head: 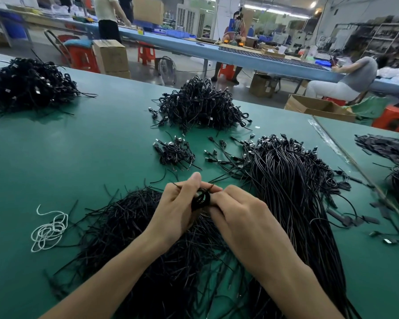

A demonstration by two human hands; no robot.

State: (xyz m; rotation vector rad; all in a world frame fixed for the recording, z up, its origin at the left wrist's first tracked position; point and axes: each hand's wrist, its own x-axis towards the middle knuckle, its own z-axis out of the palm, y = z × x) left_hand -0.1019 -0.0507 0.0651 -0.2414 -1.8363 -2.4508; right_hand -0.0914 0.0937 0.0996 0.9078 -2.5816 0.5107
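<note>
A small coil of black cable [201, 199] is held between both hands, just above the near middle of the green table [78, 157]. The coil is gripped by the left hand [175, 212], whose fingers are curled round its left side and whose thumb is raised over the top. Its right edge is met by the right hand [240, 212]; those fingers are bent inward and appear to pinch a thin strand there, though the tips are hidden. Beneath the wrists a spread of loose black strands [129, 226] is seen, and just to the right a long bundle of cables [286, 180] is laid out. A small heap of wound cables [174, 151] lies beyond the hands, and a white cord [48, 229] is found near left.
</note>
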